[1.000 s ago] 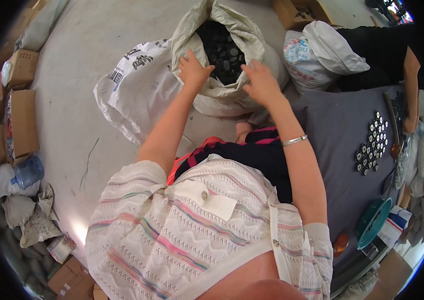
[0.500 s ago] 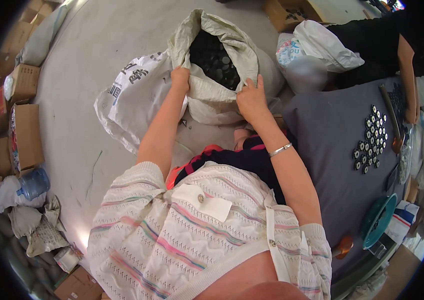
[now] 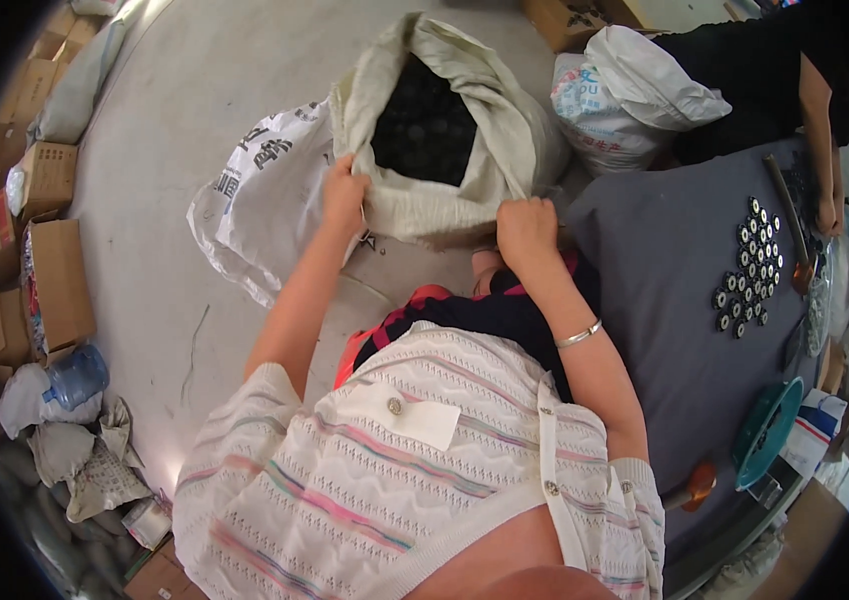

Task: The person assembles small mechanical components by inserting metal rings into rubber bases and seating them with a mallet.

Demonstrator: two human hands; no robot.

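Observation:
A large off-white woven sack (image 3: pixel 445 210) stands on the floor in front of me, its mouth folded outward. Inside it lie many black round pieces (image 3: pixel 425 125), blurred in the dark opening. My left hand (image 3: pixel 346 195) is closed on the near left part of the sack's rim. At the near right part of the rim, my right hand (image 3: pixel 528 232) grips the cloth in a fist, and a fold stretches up from it. A second white bag (image 3: pixel 270 190) with dark print lies flat against the sack's left side.
To my right, a grey-covered table (image 3: pixel 645 270) bears black rings with pale centres (image 3: pixel 749 265), a teal basin (image 3: pixel 769 432) and an orange-handled tool (image 3: pixel 702 482). Another person's arm (image 3: pixel 818 120) reaches over its far end, near a white plastic bag (image 3: pixel 610 110). Cardboard boxes (image 3: pixel 62 280) line the left.
Both hands have moved apart along the rim and slightly nearer me, pulling it taut. My right fingers, partly extended before, are now closed in a fist. The sack's mouth has changed shape.

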